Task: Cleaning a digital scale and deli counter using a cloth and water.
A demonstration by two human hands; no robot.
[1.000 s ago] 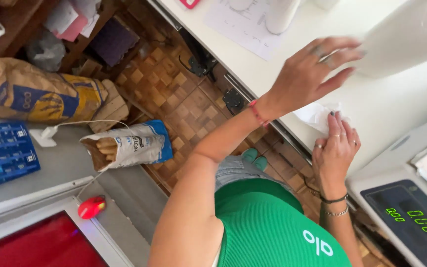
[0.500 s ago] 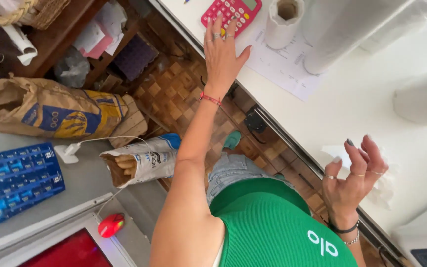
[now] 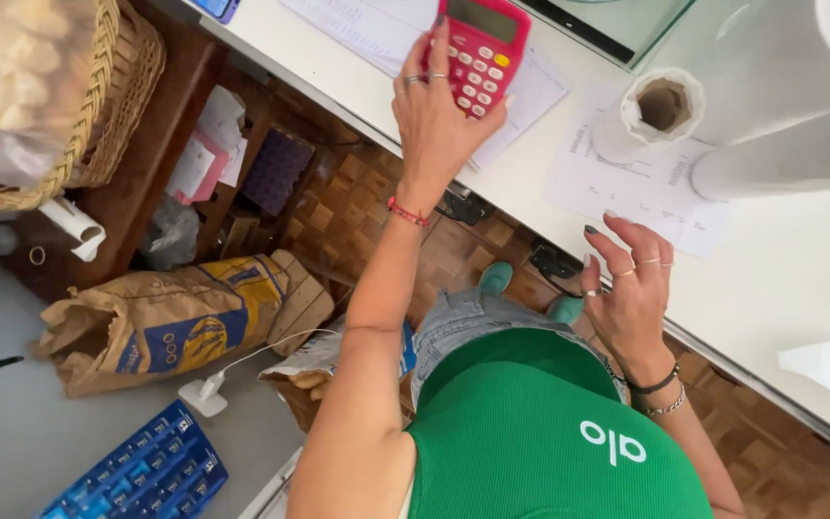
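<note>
My left hand [image 3: 442, 111] lies spread over the red calculator [image 3: 482, 50] on the white counter [image 3: 780, 240], fingers on its left edge and keys, not yet closed around it. The calculator looks light, rigid and smooth, so I judge it best gripped by its long sides, clear of the buttons. My right hand [image 3: 631, 288] hovers open and empty, fingers loosely spread, at the counter's edge near the printed sheets [image 3: 646, 183].

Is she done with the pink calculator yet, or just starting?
Just starting, it seems. Already done: the left hand has reached the pink calculator on the white counter and rests on its keys. In hand: only that; the right hand hovers open and empty by the printed sheets. The display is unreadable, so what's left is unclear.
</note>
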